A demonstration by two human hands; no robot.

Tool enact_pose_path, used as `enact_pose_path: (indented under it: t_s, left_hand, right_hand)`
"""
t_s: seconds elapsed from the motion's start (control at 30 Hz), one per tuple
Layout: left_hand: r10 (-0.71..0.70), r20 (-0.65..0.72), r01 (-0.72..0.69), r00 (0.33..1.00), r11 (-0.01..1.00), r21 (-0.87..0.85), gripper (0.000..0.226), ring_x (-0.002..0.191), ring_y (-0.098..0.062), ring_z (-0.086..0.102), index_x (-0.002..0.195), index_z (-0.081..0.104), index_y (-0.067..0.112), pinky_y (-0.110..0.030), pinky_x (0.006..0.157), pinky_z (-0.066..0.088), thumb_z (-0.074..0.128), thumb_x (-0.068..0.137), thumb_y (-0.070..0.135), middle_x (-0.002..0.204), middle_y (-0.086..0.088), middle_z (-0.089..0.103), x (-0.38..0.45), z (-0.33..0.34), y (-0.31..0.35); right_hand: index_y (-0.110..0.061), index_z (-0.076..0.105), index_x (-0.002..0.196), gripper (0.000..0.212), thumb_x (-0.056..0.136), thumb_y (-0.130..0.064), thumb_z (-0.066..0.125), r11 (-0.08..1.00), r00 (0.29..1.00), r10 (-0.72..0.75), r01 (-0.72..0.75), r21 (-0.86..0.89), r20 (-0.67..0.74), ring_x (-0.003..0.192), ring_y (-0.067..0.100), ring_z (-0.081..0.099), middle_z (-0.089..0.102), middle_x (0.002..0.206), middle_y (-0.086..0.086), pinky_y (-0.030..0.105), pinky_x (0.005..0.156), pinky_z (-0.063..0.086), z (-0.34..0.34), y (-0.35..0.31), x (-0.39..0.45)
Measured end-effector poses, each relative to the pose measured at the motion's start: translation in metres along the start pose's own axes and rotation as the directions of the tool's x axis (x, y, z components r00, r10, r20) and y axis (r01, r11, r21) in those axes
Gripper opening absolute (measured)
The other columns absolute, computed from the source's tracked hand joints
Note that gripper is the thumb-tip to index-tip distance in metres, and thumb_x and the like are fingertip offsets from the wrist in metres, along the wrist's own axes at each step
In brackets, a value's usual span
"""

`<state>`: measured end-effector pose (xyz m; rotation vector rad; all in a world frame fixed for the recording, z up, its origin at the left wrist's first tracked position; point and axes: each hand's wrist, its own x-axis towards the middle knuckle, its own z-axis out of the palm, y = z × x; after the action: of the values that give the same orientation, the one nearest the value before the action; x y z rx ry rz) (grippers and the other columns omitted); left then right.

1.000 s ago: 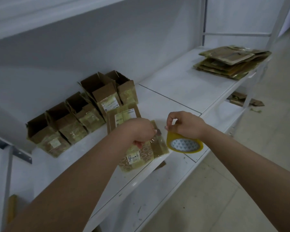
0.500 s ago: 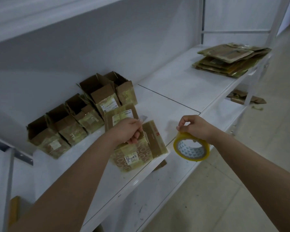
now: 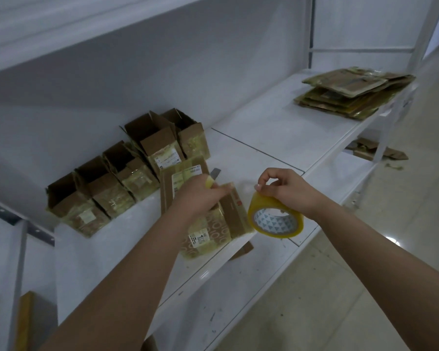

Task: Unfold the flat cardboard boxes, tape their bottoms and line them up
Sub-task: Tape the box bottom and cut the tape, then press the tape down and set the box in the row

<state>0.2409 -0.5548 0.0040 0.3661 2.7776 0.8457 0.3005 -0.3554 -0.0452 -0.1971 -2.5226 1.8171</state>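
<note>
A cardboard box (image 3: 213, 225) lies bottom up near the front edge of the white shelf (image 3: 261, 138). My left hand (image 3: 197, 197) rests over it, shut on a small yellow cutter (image 3: 212, 178) whose grey blade points up. To the right of the box, my right hand (image 3: 285, 188) pinches the top of a yellow tape roll (image 3: 275, 220) held in the air. A faint clear strip of tape seems to run from the roll toward the box. Several opened boxes (image 3: 107, 191) stand in a row against the back wall, left of the hands.
A stack of flat cardboard boxes (image 3: 352, 91) lies at the far right end of the shelf. Cardboard scraps (image 3: 376, 152) sit on the floor beyond. A lower shelf (image 3: 238, 287) juts out below, and a shelf post (image 3: 9, 287) stands at left.
My right hand has pulled the tape roll away from the box, to the right and tilted upright. My left hand has shifted slightly, and the cutter's blade now shows above it.
</note>
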Motion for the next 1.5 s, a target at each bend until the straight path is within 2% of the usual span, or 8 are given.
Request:
enact_pose_path:
  t_s: [0.07, 0.17, 0.3, 0.53, 0.83, 1.17, 1.37, 1.5]
  left_hand:
    - [0.010, -0.169, -0.062, 0.986, 0.950, -0.307, 0.055, 0.077, -0.008, 0.064, 0.094, 0.060, 0.020, -0.024, 0.059, 0.041, 0.061, 0.075, 0.071, 0.106, -0.002, 0.070, -0.012, 0.000, 0.004]
    - [0.022, -0.207, -0.101, 0.978, 0.921, -0.377, 0.086, 0.087, -0.007, 0.063, 0.111, 0.059, 0.020, -0.024, 0.063, 0.044, 0.065, 0.054, 0.083, 0.095, 0.010, 0.066, -0.026, 0.010, 0.016]
    - [0.013, -0.145, -0.074, 0.989, 0.902, -0.425, 0.017, 0.074, -0.011, 0.070, 0.076, 0.070, 0.022, -0.028, 0.066, 0.054, 0.079, 0.079, 0.036, 0.075, 0.004, 0.073, -0.028, 0.022, 0.018]
    - [-0.177, -0.052, 0.088, 0.983, 0.698, -0.711, 0.017, 0.042, -0.001, 0.052, 0.079, 0.068, 0.013, -0.018, 0.048, 0.040, 0.073, 0.086, 0.027, 0.056, 0.007, 0.064, -0.038, 0.026, 0.023]
    - [-0.122, -0.104, 0.031, 0.987, 0.781, -0.624, 0.018, 0.036, 0.007, 0.046, 0.095, 0.071, 0.017, -0.015, 0.044, 0.038, 0.060, 0.095, 0.032, 0.057, 0.016, 0.067, -0.041, -0.019, 0.003]
    - [-0.464, -0.357, 0.260, 0.810, 0.832, -0.491, 0.014, 0.059, -0.011, 0.047, 0.107, 0.051, 0.016, -0.028, 0.053, 0.032, 0.042, 0.099, 0.022, 0.083, 0.007, 0.066, -0.035, -0.048, -0.124]
    - [-0.553, -0.204, 0.500, 0.808, 0.826, -0.260, 0.025, 0.078, -0.019, 0.053, 0.120, 0.055, 0.008, -0.028, 0.058, 0.039, 0.051, 0.095, 0.011, 0.102, -0.009, 0.060, -0.042, -0.015, -0.187]
    - [-0.581, -0.161, 0.548, 0.798, 0.810, -0.208, 0.038, 0.102, -0.031, 0.060, 0.135, 0.051, 0.007, -0.035, 0.083, 0.050, 0.050, 0.097, 0.015, 0.124, -0.015, 0.059, -0.044, -0.007, -0.204]
  right_hand:
    - [-0.015, 0.063, 0.088, 0.016, 0.092, -0.030, 0.065, 0.999, 0.999, -0.030, 0.030, 0.024, 0.010, 0.062, 0.024, 0.066, 0.065, 0.073, 0.009, 0.028, 0.057, 0.052, 0.000, -0.006, -0.003]
    - [-0.013, 0.062, 0.088, 0.014, 0.093, -0.026, 0.064, 0.996, 0.997, -0.080, 0.079, 0.042, 0.013, 0.059, 0.021, 0.062, 0.063, 0.070, 0.011, 0.027, 0.055, 0.050, 0.001, -0.017, -0.005]
    - [-0.021, 0.062, 0.084, 0.020, 0.092, -0.040, 0.063, 0.993, 0.993, -0.114, 0.113, -0.012, -0.027, 0.061, 0.020, 0.064, 0.068, 0.071, 0.008, 0.033, 0.064, 0.051, 0.009, -0.025, -0.005]
    - [-0.039, 0.048, 0.090, 0.024, 0.086, -0.059, 0.060, 0.934, 0.908, -0.242, 0.123, -0.336, -0.341, 0.058, 0.006, 0.051, 0.057, 0.058, -0.007, 0.026, 0.057, 0.032, 0.033, -0.023, 0.004]
    - [-0.037, 0.047, 0.097, 0.014, 0.091, -0.047, 0.055, 0.875, 0.873, -0.297, 0.087, -0.477, -0.387, 0.071, 0.018, 0.055, 0.063, 0.075, -0.010, 0.025, 0.056, 0.029, 0.037, -0.013, 0.033]
    - [-0.010, 0.062, 0.095, 0.006, 0.089, -0.012, 0.065, 0.682, 0.851, -0.463, 0.162, -0.713, -0.249, 0.075, 0.040, 0.060, 0.066, 0.076, 0.016, 0.043, 0.076, 0.041, 0.040, 0.030, 0.075]
    - [-0.006, 0.058, 0.106, 0.027, 0.090, -0.028, 0.065, 0.617, 0.967, -0.216, 0.030, -0.786, -0.133, 0.100, 0.042, 0.058, 0.067, 0.096, 0.022, 0.044, 0.097, 0.031, 0.056, 0.071, 0.087]
    - [-0.007, 0.060, 0.112, 0.039, 0.090, -0.039, 0.065, 0.760, 0.977, -0.088, -0.062, -0.647, -0.196, 0.118, 0.040, 0.051, 0.062, 0.117, 0.020, 0.045, 0.103, 0.033, 0.054, 0.055, 0.096]
